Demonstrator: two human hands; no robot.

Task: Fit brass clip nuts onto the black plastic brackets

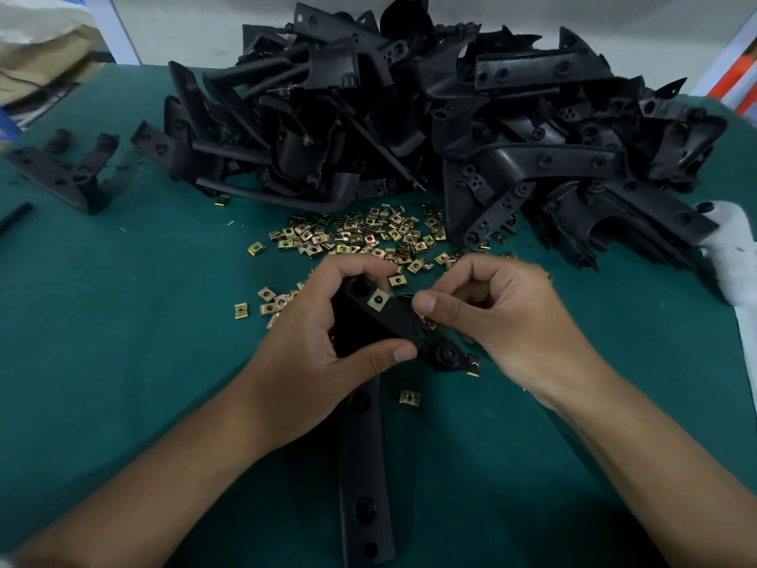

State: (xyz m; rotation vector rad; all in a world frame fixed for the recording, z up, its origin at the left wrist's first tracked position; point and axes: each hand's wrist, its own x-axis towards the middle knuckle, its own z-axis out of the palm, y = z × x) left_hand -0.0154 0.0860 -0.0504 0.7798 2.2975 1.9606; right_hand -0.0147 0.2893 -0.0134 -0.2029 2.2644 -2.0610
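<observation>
My left hand [315,342] grips a black plastic bracket [364,444] near its upper bend, thumb curled over its edge. A brass clip nut [377,300] sits clipped on the bracket's upper arm, and another nut [473,366] hangs at the arm's lower right end. My right hand [491,317] is curled at the arm's right edge, thumb tip touching the bracket just right of the upper nut. Whether its fingers pinch a nut is hidden. Loose brass clip nuts [360,235] lie scattered on the green table just beyond my hands.
A tall heap of black brackets [450,125] fills the back of the green table [123,321]. One separate bracket [65,170] lies at the far left. A single nut [409,397] rests below my hands. White cloth [733,256] lies at the right edge.
</observation>
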